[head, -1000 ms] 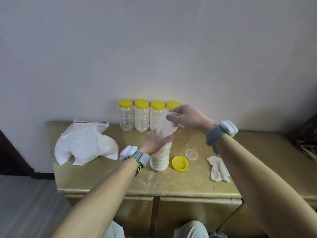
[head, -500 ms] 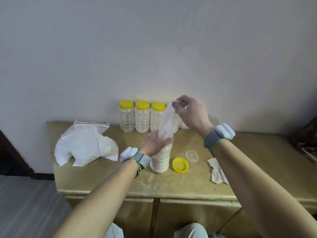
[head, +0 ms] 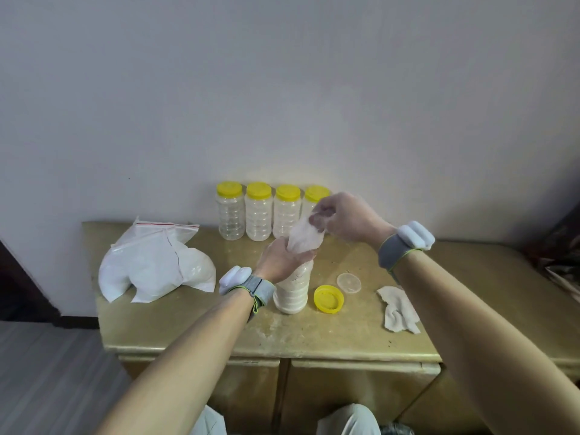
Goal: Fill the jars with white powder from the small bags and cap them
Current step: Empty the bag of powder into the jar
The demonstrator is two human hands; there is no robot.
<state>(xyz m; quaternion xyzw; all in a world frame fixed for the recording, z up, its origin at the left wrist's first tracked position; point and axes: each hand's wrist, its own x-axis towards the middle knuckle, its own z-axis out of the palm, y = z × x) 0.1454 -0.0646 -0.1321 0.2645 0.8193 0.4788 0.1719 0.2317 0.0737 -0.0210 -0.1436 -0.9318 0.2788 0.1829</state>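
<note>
**One jar nearly filled; its cap not yet on**

The top of the small bag (head: 303, 237) is pinched by the fingertips (head: 316, 218) of the right hand (head: 348, 218) and held upended. The bag's mouth is gathered onto the neck of the open jar (head: 293, 290) by the curled fingers (head: 306, 255) of the left hand (head: 282, 262). The jar stands on the cabinet top (head: 329, 337) and is seen white with powder almost to the shoulder. Its yellow cap (head: 328, 299) lies just beside it with a clear disc (head: 348, 282) near, so capping is judged still to be done. Four capped jars (head: 259, 211) are lined at the wall; how full they are cannot be told.
</note>
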